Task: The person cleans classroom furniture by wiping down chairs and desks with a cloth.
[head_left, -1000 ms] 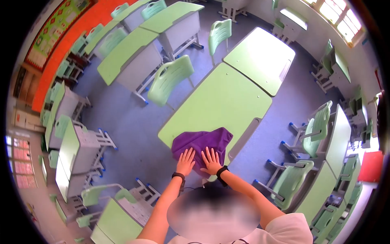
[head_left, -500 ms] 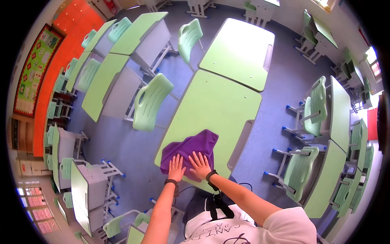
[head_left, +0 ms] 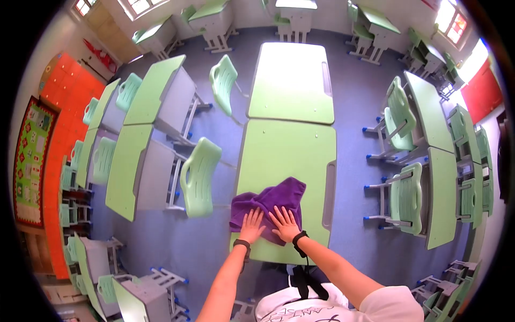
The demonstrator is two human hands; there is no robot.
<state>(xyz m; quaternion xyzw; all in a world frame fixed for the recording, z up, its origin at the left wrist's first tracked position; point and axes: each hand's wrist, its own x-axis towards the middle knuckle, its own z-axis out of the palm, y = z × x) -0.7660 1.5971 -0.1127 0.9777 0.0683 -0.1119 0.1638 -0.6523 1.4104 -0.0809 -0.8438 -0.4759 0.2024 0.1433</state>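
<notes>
A purple cloth [head_left: 281, 198] lies bunched on the near part of a green desk top [head_left: 284, 153]. My left hand [head_left: 251, 225] rests flat on the cloth's near left side, fingers stretched out and slightly apart. Just right of it, my right hand [head_left: 284, 222] presses flat on the same cloth with its fingers spread. Neither hand grips the fabric. Each wrist wears a dark band. Parts of the cloth under both palms are hidden.
Another green desk [head_left: 292, 80] adjoins the far edge of mine. A green chair [head_left: 201, 177] stands close on the left, with a second chair [head_left: 223, 86] beyond it. Rows of desks stand on both sides, including a right-hand desk [head_left: 441, 198].
The camera view has turned, so the desk now appears straighter and the far wall shows more. Both hands are still flat on the cloth, whose folds have shifted slightly.
</notes>
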